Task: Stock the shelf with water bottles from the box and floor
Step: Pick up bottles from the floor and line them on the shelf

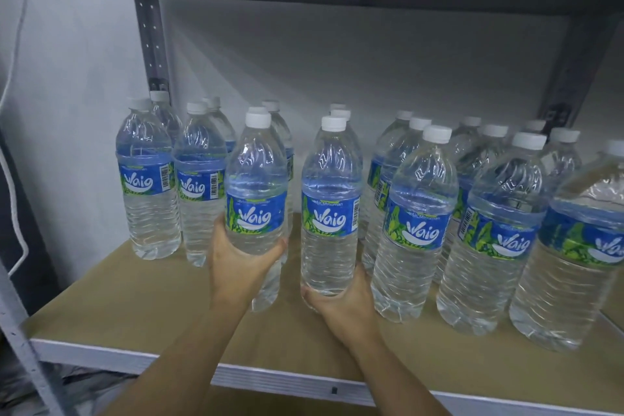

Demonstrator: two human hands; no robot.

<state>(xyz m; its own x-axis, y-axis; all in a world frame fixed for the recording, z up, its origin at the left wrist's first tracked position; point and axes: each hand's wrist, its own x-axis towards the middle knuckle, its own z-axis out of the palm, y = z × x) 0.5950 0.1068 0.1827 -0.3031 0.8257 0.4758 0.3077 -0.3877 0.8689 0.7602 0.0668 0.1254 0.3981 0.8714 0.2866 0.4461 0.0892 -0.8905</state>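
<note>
At the left of the frame, two short rows of standing bottles (148, 186) sit on the shelf (111, 307). Just right of them, our left hand (236, 260) curls round the lower half of the first bottle (255, 186). Next right, our right hand (341, 300) cups the base of the second bottle (329, 199). Both are upright, long axis vertical, near each other but apart, just ahead of our hands and in line with the rows behind. We cannot tell whether their bases touch the board. Fuller rows (415, 223) crowd the right. Each hand likely needs only to set down and let go.
</note>
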